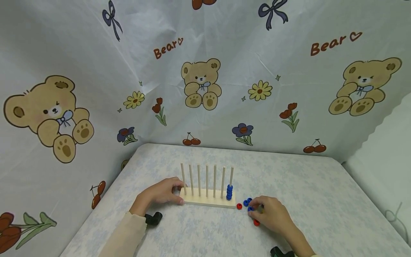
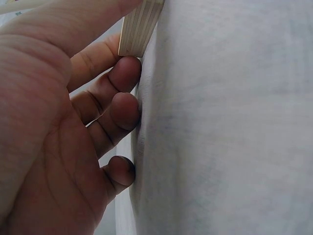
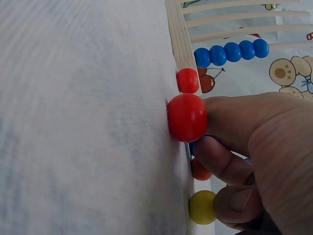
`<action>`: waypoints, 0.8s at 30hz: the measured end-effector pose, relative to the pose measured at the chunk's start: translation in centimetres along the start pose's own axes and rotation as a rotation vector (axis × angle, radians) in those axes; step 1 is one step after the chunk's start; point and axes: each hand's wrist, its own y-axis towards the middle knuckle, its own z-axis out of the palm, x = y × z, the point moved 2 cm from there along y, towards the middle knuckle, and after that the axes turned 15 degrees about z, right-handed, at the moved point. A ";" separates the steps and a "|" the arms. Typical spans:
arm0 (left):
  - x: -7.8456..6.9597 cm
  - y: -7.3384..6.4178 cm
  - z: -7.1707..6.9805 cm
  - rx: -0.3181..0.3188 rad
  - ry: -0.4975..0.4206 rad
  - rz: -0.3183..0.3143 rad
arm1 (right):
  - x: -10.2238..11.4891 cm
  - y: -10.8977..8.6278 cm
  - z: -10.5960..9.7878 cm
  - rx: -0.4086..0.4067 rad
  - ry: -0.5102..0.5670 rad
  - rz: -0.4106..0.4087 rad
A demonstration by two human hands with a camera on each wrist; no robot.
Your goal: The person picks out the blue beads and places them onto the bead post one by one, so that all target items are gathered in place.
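Note:
A wooden bead stand (image 1: 208,202) with a row of upright rods is on the table. Several blue beads (image 1: 229,192) are stacked on its rightmost rod. My left hand (image 1: 163,191) grips the left end of the base, thumb in front and fingers behind; the base's end (image 2: 139,32) shows between them in the left wrist view. Low over the loose beads, my right hand (image 1: 271,214) pinches a blue bead (image 1: 250,209) between thumb and forefinger. In the right wrist view a red bead (image 3: 187,117) partly hides that pinch, and a yellow bead (image 3: 202,207) lies by the curled fingers.
Two more loose blue beads (image 1: 245,203) lie just beyond the right fingertips. One red bead (image 1: 239,206) sits by the base's right corner. An orange bead (image 3: 201,169) shows under the right hand. A bear-print cloth (image 1: 231,46) hangs behind the table (image 1: 305,185).

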 end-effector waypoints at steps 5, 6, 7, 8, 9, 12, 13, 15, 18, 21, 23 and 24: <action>0.0 -0.1 0.0 -0.003 -0.002 0.008 | 0.0 -0.1 0.1 0.010 -0.007 0.016; -0.1 -0.1 0.0 -0.003 0.001 0.007 | 0.0 -0.1 0.1 0.010 -0.007 0.017; -0.1 -0.1 -0.1 -0.004 0.001 0.010 | 0.0 -0.1 0.0 0.011 -0.006 0.018; -0.1 -0.1 -0.1 -0.004 0.002 0.013 | 0.0 -0.1 0.0 0.012 -0.006 0.019; -0.1 -0.1 -0.1 -0.005 0.002 0.017 | 0.0 -0.1 0.0 0.013 -0.007 0.019; -0.1 -0.1 -0.1 -0.006 0.003 0.020 | 0.1 -0.2 0.0 0.014 -0.008 0.017; -0.1 -0.1 -0.1 -0.007 0.003 0.020 | 0.1 -0.2 0.0 0.014 -0.011 0.015; -0.1 -0.2 -0.1 -0.007 0.002 0.017 | 0.2 -0.1 0.0 0.012 -0.016 0.011; -0.1 -0.1 -0.1 -0.005 0.006 0.014 | 0.2 -0.1 0.0 0.010 -0.022 0.007; 0.1 -0.1 0.0 -0.004 0.010 0.017 | 0.2 -0.1 0.0 0.005 -0.029 0.003; 0.1 -0.1 0.0 -0.002 0.012 0.016 | 0.2 -0.1 0.0 0.004 -0.031 -0.001; 0.1 -0.1 0.0 -0.002 0.012 0.017 | 0.2 -0.1 0.0 0.003 -0.032 -0.002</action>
